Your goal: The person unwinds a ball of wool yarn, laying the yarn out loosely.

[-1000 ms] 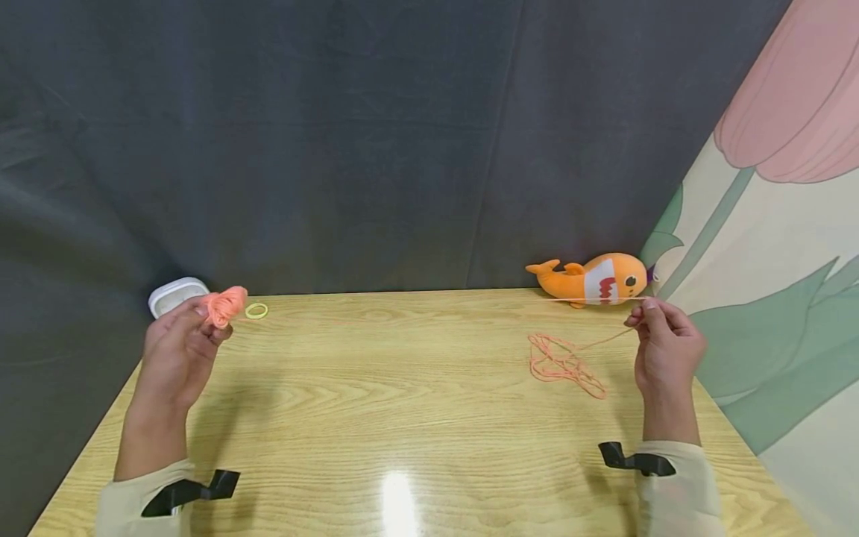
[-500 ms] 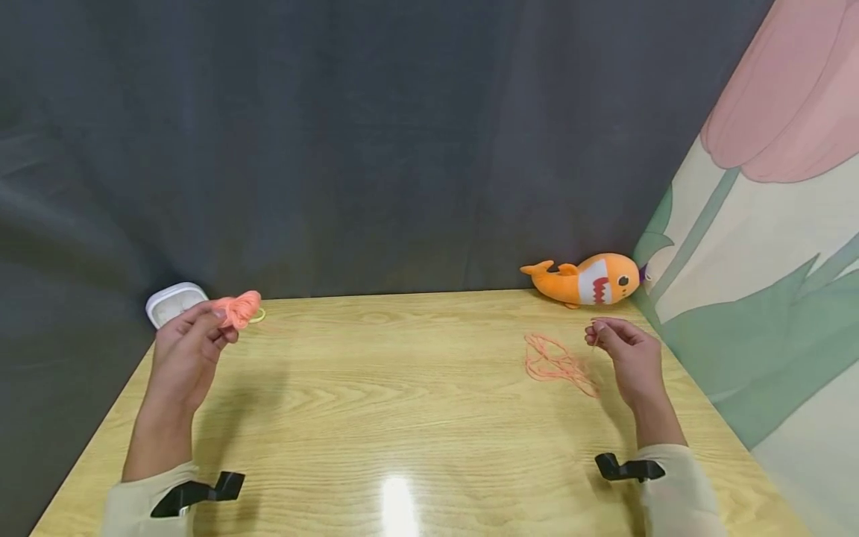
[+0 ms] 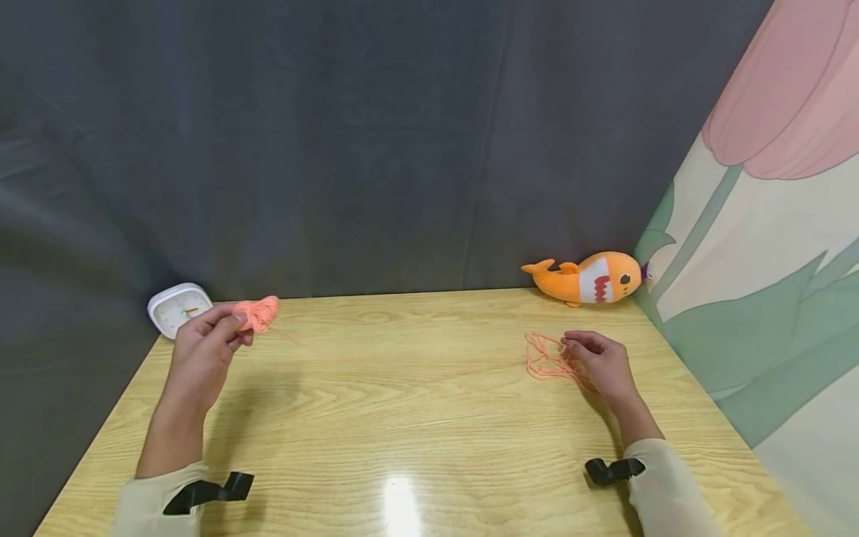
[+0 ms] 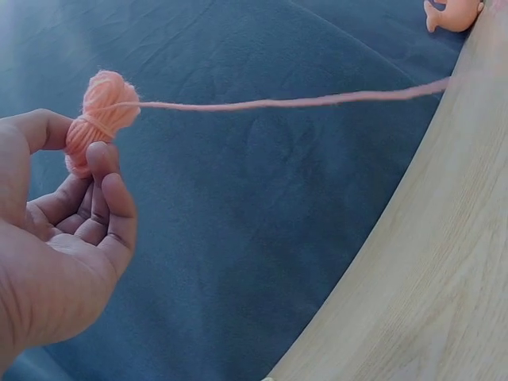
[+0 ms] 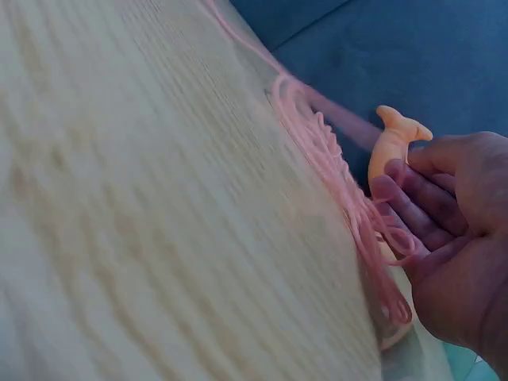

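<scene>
On the left, my left hand [image 3: 201, 354] holds a small skein of coral yarn [image 3: 259, 314] between thumb and fingers, up off the table. A single yarn strand [image 4: 317, 101] runs from the skein rightward across the left wrist view. My right hand [image 3: 604, 369] is low over a loose heap of the same yarn [image 3: 542, 359] on the right side of the table. Its thumb and index finger pinch a blurred length of yarn, and the other fingers are loosely bent beside the heap in the right wrist view.
A white clock [image 3: 176, 307] stands at the table's back left corner. An orange plush shark [image 3: 597, 279] lies at the back right. A dark curtain [image 3: 376, 149] hangs behind the wooden table [image 3: 376, 418], and a flower-patterned wall [image 3: 772, 298] borders the right.
My right hand has moved left and down to the yarn heap, and the taut strand has slackened. My left hand has shifted slightly right with the skein, covering the yellow ring and revealing the clock face.
</scene>
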`<act>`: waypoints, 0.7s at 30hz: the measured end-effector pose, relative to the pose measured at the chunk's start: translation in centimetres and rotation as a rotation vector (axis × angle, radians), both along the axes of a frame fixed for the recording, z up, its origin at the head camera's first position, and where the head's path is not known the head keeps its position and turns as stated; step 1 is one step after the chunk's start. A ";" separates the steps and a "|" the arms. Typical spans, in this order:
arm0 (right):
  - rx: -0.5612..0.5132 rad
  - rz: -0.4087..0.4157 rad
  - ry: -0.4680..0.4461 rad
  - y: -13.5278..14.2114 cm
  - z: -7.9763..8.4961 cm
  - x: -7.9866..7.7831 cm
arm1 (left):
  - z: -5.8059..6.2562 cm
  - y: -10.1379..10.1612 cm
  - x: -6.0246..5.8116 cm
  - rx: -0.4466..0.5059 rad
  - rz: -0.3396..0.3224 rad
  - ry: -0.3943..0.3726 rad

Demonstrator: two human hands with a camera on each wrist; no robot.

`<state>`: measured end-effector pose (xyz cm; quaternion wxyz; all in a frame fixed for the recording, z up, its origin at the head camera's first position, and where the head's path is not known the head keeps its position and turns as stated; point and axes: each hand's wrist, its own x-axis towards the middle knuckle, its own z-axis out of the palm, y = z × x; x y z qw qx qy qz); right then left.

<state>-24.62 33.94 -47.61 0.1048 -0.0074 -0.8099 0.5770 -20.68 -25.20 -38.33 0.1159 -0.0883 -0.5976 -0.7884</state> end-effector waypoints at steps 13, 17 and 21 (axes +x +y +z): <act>-0.063 0.009 0.133 -4.1 3.9 -0.3 | 0.0 0.1 0.1 -0.065 0.013 0.008; -0.125 0.101 0.168 -6.8 4.5 -0.5 | 0.0 0.1 0.1 -0.054 0.001 0.015; -0.181 0.193 0.168 -10.2 4.8 -0.8 | 0.0 0.1 0.1 -0.039 0.007 0.030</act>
